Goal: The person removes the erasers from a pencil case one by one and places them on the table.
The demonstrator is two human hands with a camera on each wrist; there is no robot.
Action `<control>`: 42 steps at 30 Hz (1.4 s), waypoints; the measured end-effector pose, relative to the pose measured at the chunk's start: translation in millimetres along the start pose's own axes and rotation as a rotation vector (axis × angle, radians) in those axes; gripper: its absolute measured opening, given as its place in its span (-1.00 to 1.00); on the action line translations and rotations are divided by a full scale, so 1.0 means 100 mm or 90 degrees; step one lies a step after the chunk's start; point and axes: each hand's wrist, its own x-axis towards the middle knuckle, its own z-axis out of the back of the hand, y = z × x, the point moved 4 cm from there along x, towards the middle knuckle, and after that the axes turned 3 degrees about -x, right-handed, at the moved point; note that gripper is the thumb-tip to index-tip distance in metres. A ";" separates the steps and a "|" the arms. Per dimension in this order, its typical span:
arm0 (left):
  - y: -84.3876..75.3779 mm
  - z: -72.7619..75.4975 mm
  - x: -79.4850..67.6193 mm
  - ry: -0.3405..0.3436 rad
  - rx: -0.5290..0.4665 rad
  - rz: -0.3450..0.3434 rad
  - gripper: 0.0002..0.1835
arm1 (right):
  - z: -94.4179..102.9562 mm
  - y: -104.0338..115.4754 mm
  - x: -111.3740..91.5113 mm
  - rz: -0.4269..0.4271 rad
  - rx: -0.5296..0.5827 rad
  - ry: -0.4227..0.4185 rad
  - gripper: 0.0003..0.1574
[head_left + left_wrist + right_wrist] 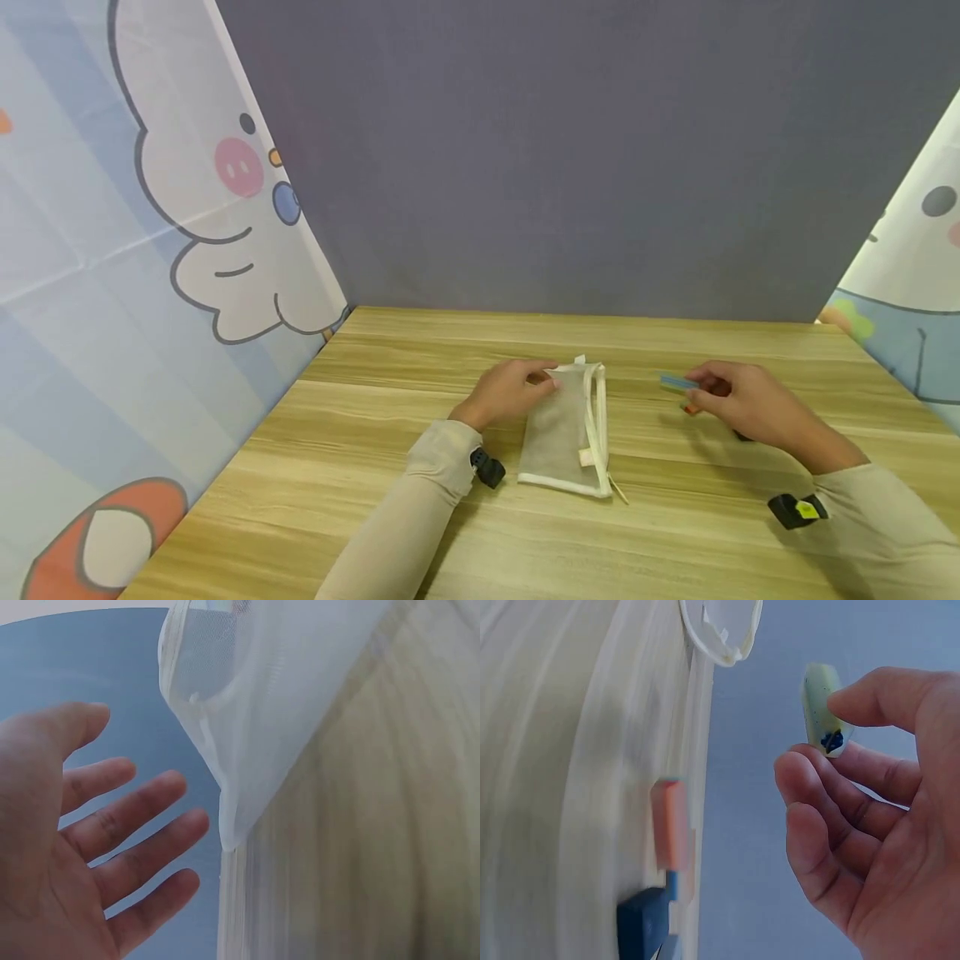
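Note:
A white mesh zip pouch (558, 433) lies flat on the wooden table, its white-trimmed zip edge toward the right. My left hand (512, 392) hovers at the pouch's upper left; in the left wrist view its fingers are spread and hold nothing. Between thumb and fingertips, my right hand (753, 404) pinches a small pale green block (821, 705) with a dark blue mark at one end, raised off the table. Below this hand lie an orange-red block (670, 825) and a dark blue block (641, 924), mostly hidden in the head view.
The wooden table (360, 400) meets a grey panel (585, 167) at the back. Cartoon-printed cloths stand along the left and right sides. A thin zip-pull cord (618, 490) trails from the pouch's lower right corner.

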 end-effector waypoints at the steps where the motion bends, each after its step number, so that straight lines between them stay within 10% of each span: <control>1: 0.01 0.01 -0.01 -0.003 -0.001 0.003 -0.49 | 0.01 -0.01 -0.01 0.001 -0.008 -0.004 -0.64; 42: 0.25 0.15 -0.21 -0.029 -0.028 0.040 -0.54 | 0.34 -0.67 -0.20 -0.044 -0.061 0.043 -0.71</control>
